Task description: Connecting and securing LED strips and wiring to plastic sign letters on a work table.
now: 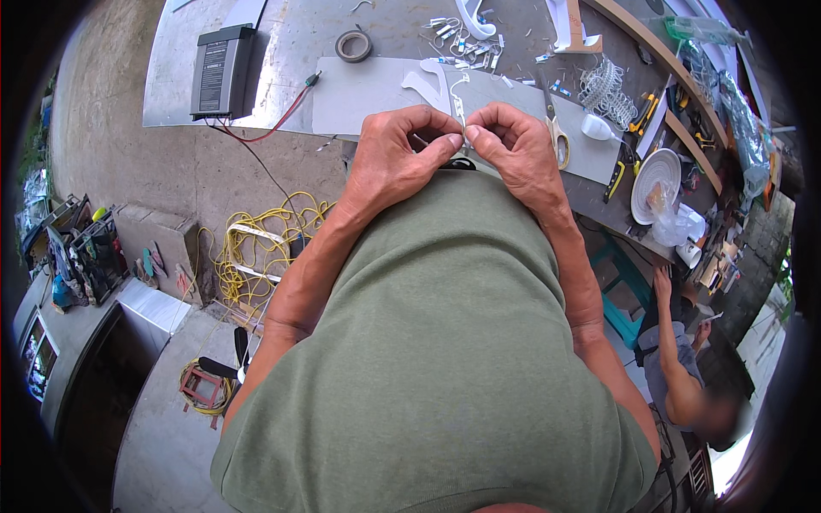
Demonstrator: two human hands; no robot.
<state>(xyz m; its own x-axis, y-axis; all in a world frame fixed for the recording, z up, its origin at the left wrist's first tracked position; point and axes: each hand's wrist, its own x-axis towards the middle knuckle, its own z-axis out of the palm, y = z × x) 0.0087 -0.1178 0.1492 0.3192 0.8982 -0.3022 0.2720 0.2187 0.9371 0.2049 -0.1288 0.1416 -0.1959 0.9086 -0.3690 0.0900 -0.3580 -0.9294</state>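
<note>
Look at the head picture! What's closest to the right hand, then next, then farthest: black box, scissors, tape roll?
In the head view, from the right hand:
1. Scissors: just to its right.
2. Tape roll: farther off, up to the left.
3. Black box: farthest, left of the tape roll.

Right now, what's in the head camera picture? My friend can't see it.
A person in a green shirt pinches the end of a thin white strip with left hand and right hand. Scissors, a tape roll and small white parts lie on the table; another person is at right.
</note>
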